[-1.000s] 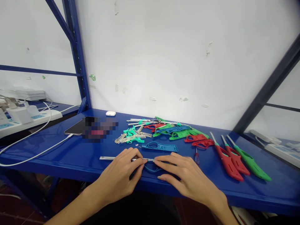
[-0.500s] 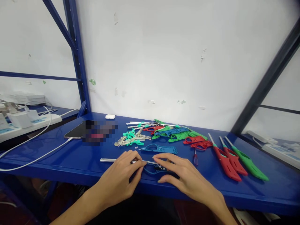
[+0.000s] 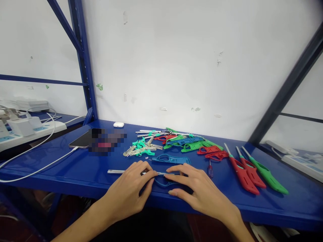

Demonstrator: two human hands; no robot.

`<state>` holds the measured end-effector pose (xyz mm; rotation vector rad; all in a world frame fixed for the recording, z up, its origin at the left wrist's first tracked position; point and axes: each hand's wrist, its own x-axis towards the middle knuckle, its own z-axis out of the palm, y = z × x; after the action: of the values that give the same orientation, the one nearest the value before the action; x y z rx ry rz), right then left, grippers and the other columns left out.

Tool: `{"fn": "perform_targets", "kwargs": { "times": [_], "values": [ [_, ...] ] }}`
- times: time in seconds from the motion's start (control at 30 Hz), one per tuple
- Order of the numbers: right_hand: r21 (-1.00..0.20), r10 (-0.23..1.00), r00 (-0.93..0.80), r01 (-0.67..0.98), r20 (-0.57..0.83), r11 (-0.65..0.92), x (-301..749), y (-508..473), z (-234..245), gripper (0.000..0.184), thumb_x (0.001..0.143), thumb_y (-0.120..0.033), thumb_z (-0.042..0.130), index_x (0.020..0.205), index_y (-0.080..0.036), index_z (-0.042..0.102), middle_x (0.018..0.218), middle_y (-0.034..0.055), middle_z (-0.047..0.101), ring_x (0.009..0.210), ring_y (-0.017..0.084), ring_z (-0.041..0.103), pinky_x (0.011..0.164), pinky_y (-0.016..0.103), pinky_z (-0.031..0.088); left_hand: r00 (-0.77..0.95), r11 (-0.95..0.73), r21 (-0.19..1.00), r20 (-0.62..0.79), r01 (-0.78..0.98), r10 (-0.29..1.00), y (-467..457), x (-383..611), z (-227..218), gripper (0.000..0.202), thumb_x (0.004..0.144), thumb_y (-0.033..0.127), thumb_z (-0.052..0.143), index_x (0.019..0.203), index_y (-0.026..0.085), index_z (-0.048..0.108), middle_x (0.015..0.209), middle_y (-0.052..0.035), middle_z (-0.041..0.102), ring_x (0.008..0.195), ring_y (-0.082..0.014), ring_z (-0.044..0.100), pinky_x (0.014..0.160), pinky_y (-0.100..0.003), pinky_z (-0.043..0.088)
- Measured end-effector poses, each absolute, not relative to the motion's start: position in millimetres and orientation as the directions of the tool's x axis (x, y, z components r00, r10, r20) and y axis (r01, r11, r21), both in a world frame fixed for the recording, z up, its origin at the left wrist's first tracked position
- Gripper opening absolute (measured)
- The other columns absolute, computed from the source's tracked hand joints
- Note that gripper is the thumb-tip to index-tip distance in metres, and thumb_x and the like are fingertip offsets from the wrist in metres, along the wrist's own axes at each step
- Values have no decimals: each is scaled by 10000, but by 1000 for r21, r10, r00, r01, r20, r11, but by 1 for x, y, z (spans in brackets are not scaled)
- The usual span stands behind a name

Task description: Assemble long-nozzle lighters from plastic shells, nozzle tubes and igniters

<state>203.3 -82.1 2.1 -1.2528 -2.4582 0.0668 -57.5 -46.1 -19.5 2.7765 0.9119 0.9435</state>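
Observation:
My left hand [image 3: 132, 186] is closed around the middle of a partly opened lighter, thumb and fingers pinching where the silver tube [image 3: 115, 171] meets the blue handle shell [image 3: 164, 184]. The tube points left, low over the blue table. My right hand [image 3: 199, 188] arches over the handle end, fingers apart, its fingertips touching the inner parts of the lighter. Its thumb stays away from the other fingers. The palm and fingers cover much of the handle. Just behind the hands lies a separate blue shell half [image 3: 174, 159].
Clear gas tanks with teal parts [image 3: 141, 148] lie in a heap behind, near red, green and blue shells [image 3: 191, 144]. A small screwdriver [image 3: 210, 169] and several whole lighters [image 3: 243, 176] are at right. A phone [image 3: 82, 139] with a white cable is at left.
My right fingertips have shifted slightly along the lighter, and the white wire and dark part seen near them before are now covered. My left hand keeps its pinch.

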Motion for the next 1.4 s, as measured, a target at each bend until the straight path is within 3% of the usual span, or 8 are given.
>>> {"fn": "perform_targets", "kwargs": {
  "times": [0.2,0.43,0.67,1.1,1.4],
  "values": [
    [-209,757,-546,744,360,635,203,-81,0,315,1053,-412,597,1333,-321,707,1323,27,714,1185,240,673,995,391,562,657,-833,226,526,505,541,-45,-58,-18,332,1049,137,421,1272,251,640,1110,-70,632,974,-244,596,869,-425,507],
    [-272,761,-516,725,394,632,203,-80,-4,325,1057,-375,601,1341,-259,706,1308,38,746,1211,235,678,1058,392,539,671,-834,209,511,510,538,-45,-57,-17,296,1058,146,403,1214,225,642,1131,-77,630,987,-250,593,892,-446,498],
    [-272,769,-512,733,383,623,205,-80,-6,327,1056,-404,597,1341,-291,710,1360,31,718,1263,239,652,1083,412,534,674,-840,184,521,511,524,-46,-58,-19,353,1051,135,398,1295,239,631,1127,-83,634,994,-255,600,896,-451,507],
    [-308,787,-488,736,377,603,203,-80,-4,304,1049,-413,607,1309,-300,716,1318,20,732,1225,228,669,1083,395,526,670,-830,195,509,522,540,-46,-57,-17,342,1052,138,415,1283,252,641,1113,-70,648,978,-253,610,882,-430,507],
    [-217,743,-486,749,460,625,205,-82,-3,347,1071,-383,556,1406,-309,607,1357,60,706,1214,242,688,1018,397,572,637,-813,186,536,552,555,-47,-56,-20,372,1044,155,421,1377,235,567,1184,-85,678,1057,-266,639,974,-478,520]
  ]
}}
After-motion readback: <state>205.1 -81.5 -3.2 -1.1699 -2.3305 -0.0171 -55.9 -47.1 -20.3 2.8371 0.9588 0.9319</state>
